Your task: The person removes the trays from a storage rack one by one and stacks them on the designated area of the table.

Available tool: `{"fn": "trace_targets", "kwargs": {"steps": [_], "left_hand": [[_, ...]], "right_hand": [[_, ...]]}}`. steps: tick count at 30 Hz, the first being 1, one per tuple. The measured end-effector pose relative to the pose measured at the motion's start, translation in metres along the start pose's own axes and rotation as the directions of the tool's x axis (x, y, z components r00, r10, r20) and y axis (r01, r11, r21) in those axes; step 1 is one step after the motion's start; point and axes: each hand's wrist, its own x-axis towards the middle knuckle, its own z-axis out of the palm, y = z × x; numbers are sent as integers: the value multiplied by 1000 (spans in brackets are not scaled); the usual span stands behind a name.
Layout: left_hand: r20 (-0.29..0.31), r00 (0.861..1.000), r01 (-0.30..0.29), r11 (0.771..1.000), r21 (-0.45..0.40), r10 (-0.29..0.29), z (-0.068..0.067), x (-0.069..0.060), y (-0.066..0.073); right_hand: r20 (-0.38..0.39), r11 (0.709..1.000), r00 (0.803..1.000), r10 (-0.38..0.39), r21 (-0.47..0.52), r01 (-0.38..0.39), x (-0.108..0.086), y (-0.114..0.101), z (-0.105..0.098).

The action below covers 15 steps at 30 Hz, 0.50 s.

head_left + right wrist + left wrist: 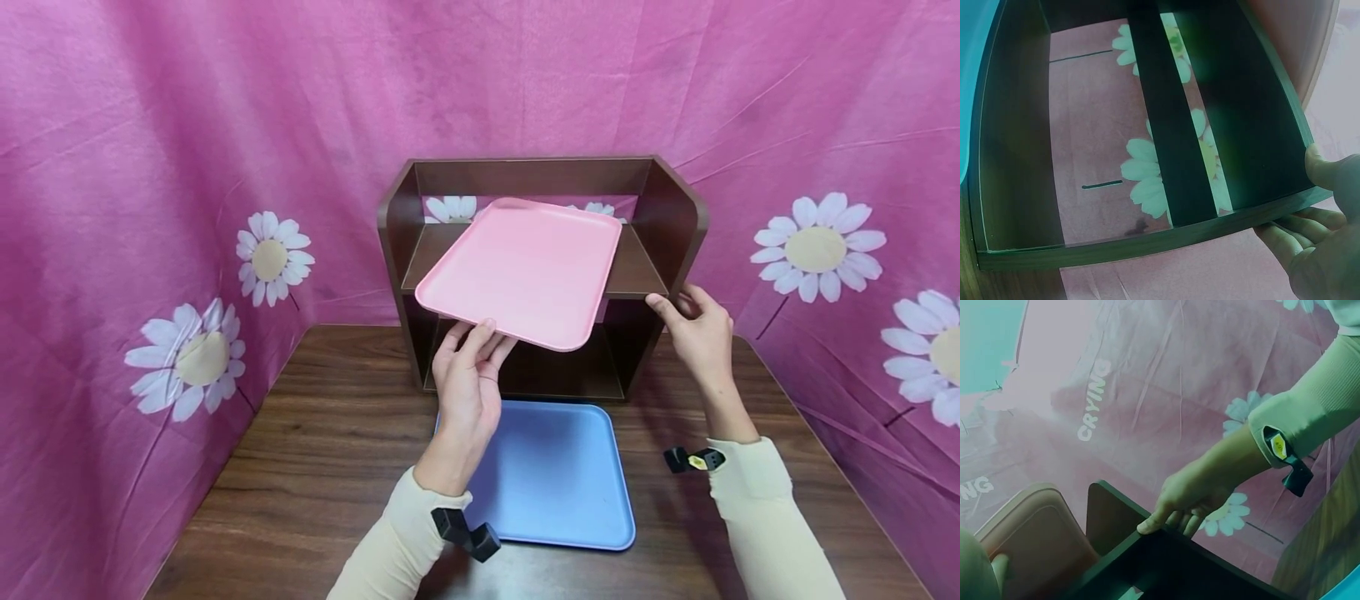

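Pale-pink tray (528, 271), rounded corners, left fingers (474, 343) pinching its edge, right fingers (667, 312) gripping brown shelf (673, 225)

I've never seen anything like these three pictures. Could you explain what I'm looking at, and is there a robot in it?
No robot here: a person is working with two bare hands. The widest picture comes from a camera worn on the head, looking forward and down. The other two come from a left wrist camera and a right wrist camera, which see the work close up.

On the wooden table stands a brown shelf, with a blue tray lying in front of it. The left hand holds a pink tray by its near edge, raised off the table; whether that tray touches the shelf is hard to tell. The right hand grips the shelf's right side.
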Motion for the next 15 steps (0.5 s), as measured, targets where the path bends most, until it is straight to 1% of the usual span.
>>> {"fn": "trace_targets", "kwargs": {"steps": [4, 8, 15], "left_hand": [[10, 1000, 8, 1000, -2, -8, -2, -1, 4], [4, 1000, 16, 1000, 7, -16, -6, -1, 8], [-12, 1000, -5, 999, 32, 6, -11, 2, 16]], "right_hand": [[-1, 1000, 1000, -10, -5, 10, 0, 0, -1], [3, 1000, 1000, -12, 7, 12, 1, 1, 1], [8, 1000, 1000, -9, 16, 8, 1, 2, 1]]}}
